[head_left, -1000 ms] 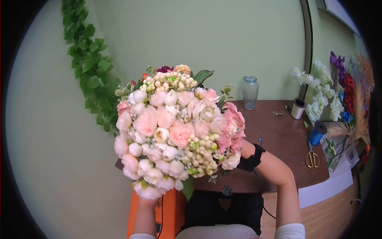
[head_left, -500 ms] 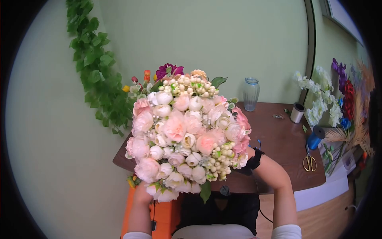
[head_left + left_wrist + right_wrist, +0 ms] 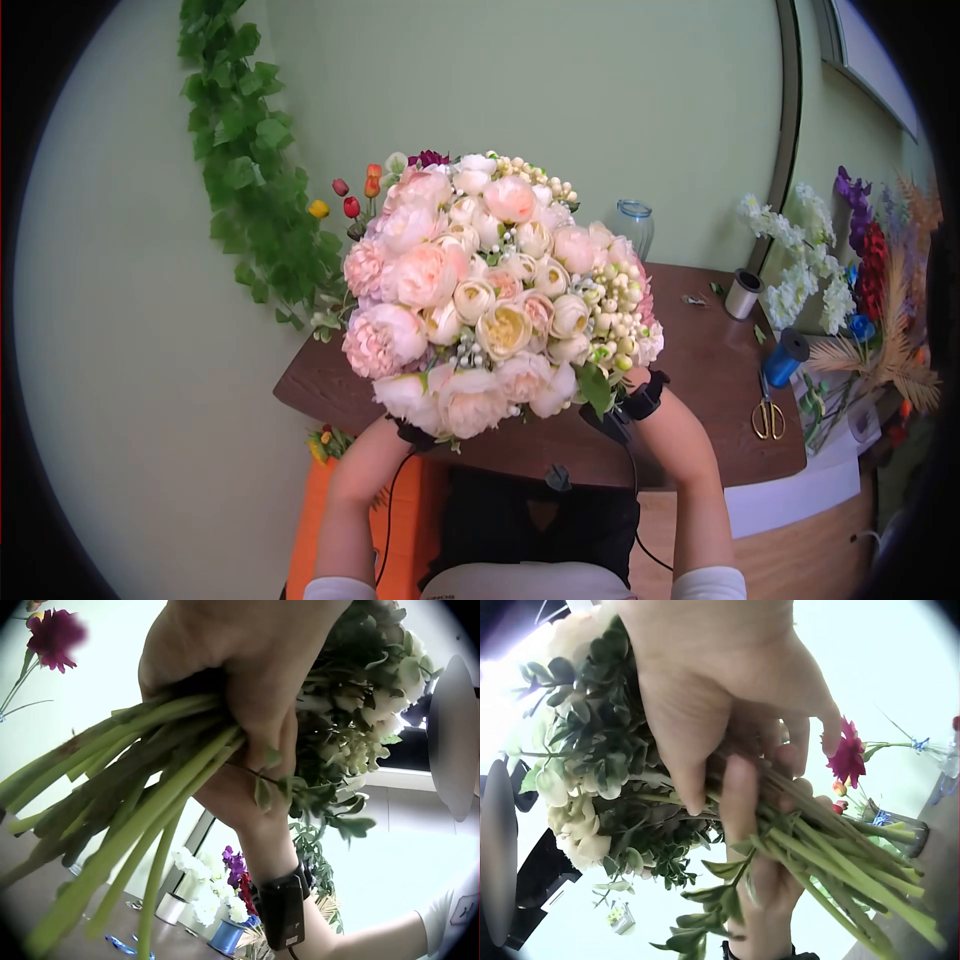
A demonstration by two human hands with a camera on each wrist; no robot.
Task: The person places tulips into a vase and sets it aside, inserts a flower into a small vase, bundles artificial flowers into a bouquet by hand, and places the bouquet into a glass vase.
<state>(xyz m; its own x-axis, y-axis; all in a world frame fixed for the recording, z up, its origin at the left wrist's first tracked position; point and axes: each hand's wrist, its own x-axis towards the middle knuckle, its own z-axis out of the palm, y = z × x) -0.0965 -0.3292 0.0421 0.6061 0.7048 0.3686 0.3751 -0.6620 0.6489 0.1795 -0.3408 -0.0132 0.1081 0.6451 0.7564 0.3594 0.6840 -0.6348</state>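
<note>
A big bouquet of pale pink and cream flowers (image 3: 505, 310) hides both hands in the head view. Its bundled green stems (image 3: 135, 787) slant out below my left hand (image 3: 232, 652), which grips them in the left wrist view. From the right wrist camera, my right hand (image 3: 720, 682) curls round the same stems (image 3: 840, 862) close to the flower heads, with the left hand (image 3: 761, 825) against it. Dark leaves (image 3: 619, 697) fill the underside of the bouquet.
The brown table (image 3: 700, 370) holds a glass jar (image 3: 634, 222), a silver spool (image 3: 743, 294), a blue spool (image 3: 785, 358) and gold-handled scissors (image 3: 768, 418). More flowers (image 3: 800, 260) stand at the right; an ivy garland (image 3: 240, 150) hangs left. An orange surface (image 3: 330, 500) lies at lower left.
The bouquet has moved right and turned, showing larger pink blooms. My left forearm has shifted up, bringing its black wristband into view. Red and yellow tulips now show behind the bouquet's left side.
</note>
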